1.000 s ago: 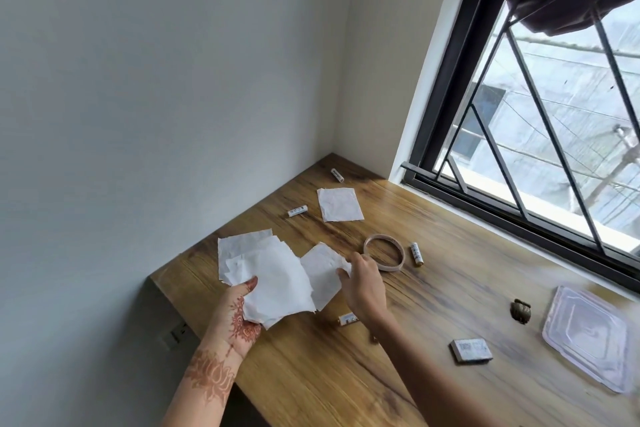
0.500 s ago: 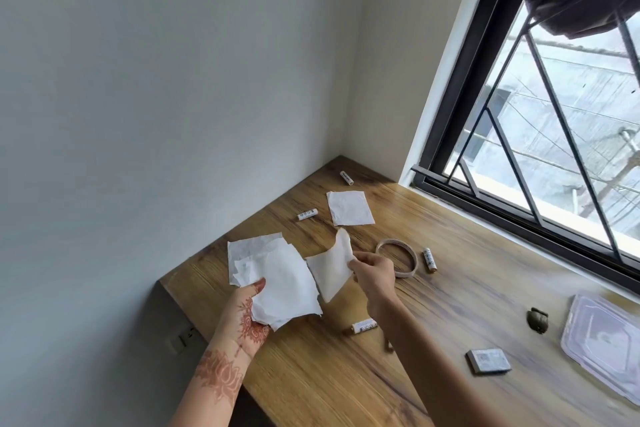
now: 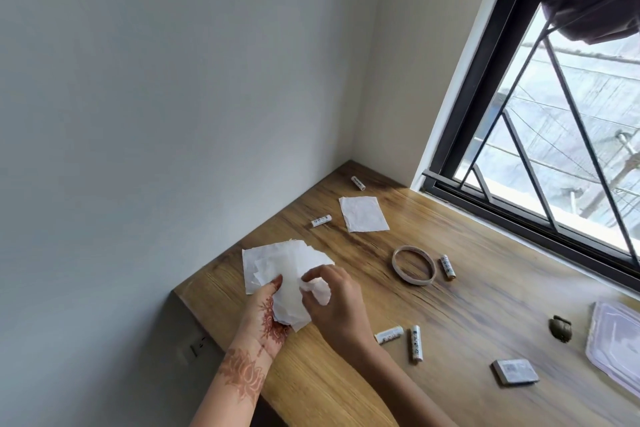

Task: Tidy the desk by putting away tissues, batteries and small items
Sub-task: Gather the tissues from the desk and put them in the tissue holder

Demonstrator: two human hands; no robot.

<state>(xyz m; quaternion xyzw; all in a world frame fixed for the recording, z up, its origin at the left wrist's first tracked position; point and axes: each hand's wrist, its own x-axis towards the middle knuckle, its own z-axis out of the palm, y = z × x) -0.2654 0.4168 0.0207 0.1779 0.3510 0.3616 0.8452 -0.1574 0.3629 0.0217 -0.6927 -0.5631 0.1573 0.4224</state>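
My left hand [image 3: 266, 319], palm up with henna, holds a stack of white tissues [image 3: 277, 265] over the desk's left edge. My right hand [image 3: 337, 305] pinches one more tissue [image 3: 317, 289] against that stack. A single flat tissue [image 3: 363, 213] lies further back on the wooden desk [image 3: 467, 288]. White batteries lie scattered: one near the far corner [image 3: 358, 183], one by the wall [image 3: 321, 220], one beside the ring [image 3: 447, 267], two close to my right wrist [image 3: 388, 335] [image 3: 416, 343].
A tape ring [image 3: 413, 264] sits mid-desk. At the right are a small dark clip [image 3: 560, 328], a flat grey box [image 3: 515, 371] and a clear plastic lid [image 3: 614, 347]. A barred window runs along the desk's back edge. White walls close the left side and corner.
My right hand lifted a tissue off the desk and brought it left onto the stack in my left hand. The view shifted, so a second battery shows near my wrist.
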